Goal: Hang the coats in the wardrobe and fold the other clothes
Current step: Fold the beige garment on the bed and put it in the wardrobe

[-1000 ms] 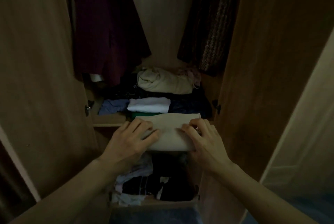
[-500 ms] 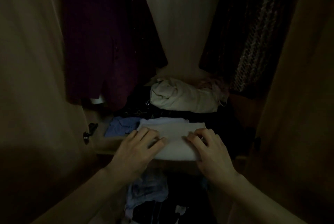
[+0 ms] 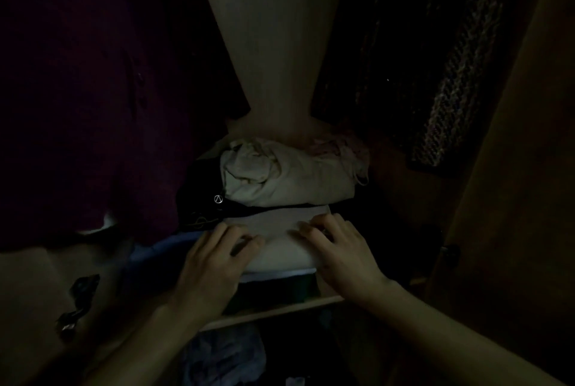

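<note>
lower compartment: under the shelf's front edge, crumpled bluish cloth (image 3: 224, 354) lay in deep shadow; the rest there was too dark to tell.
shelf: the pale front edge of the wardrobe shelf (image 3: 280, 309) ran across just beneath both wrists.
left hand: the left hand (image 3: 211, 270) lay palm down on the left end of the folded pale garment (image 3: 280, 245), fingers fairly straight and spread, thumb tip on the cloth; it pressed flat and did not grip.
right hand: the right hand (image 3: 342, 252) lay palm down on the right end of the same garment, fingers bent a little at the knuckles with their tips on the top face; whether the thumb was hooked under the edge could not be told.
folded pale garment: it sat near the shelf's front edge, on top of a white layer and a dark green layer (image 3: 298, 284), between the two hands.
blue cloth: a blue piece (image 3: 155, 252) lay on the shelf just left of the stack.
black garment: a black item with a small round metal emblem (image 3: 218, 199) lay behind the stack, touching it.
cream bundle: a loosely rolled cream bundle (image 3: 280, 177) rested further back, with pinkish cloth (image 3: 339, 146) beside it at right.
hanging coats: a dark maroon coat (image 3: 93, 90) hung at left, a dark knitted one (image 3: 451, 90) at right, the pale back panel (image 3: 267, 37) between them.
hinge: a black door hinge (image 3: 79, 295) sat at the left side.
</note>
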Demonstrator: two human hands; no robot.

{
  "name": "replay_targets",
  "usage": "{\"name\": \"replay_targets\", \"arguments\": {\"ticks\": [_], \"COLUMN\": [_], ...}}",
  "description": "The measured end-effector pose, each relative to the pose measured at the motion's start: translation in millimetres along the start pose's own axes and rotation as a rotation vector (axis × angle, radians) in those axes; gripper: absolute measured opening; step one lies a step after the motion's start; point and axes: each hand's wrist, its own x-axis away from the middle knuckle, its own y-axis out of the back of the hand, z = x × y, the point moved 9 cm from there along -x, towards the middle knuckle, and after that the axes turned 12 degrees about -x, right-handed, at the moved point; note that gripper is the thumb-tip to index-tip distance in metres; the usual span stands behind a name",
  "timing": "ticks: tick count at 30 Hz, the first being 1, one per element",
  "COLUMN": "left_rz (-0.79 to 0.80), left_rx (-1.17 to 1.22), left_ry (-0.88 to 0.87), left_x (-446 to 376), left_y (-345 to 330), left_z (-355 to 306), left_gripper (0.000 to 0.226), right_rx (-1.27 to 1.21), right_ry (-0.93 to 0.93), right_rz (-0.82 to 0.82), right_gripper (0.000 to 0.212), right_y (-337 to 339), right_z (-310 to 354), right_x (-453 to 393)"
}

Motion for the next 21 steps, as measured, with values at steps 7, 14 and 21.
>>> {"name": "replay_targets", "arguments": {"ticks": [7,14,21], "left_rz": [0.037,0.049,0.097], "left_rx": [0.003,-0.063,-0.065], "left_ry": [-0.008,0.028,0.064], "left_x": [-10,-42,-28], "left_y": [-60,-90,-135], "left_z": [22,50,60], "left_gripper": [0.049,0.053,0.041], "right_rx": [-0.045,-0.072,-0.182], "right_ry": [-0.054,-0.058,0.027], "right_rz": [0.076,-0.019,-0.133], "right_gripper": [0.058,0.048,0.043], "right_y": [-49,-63,-108], "right_z": [-42,-75,-102], "right_x": [-14,-50,-55]}}
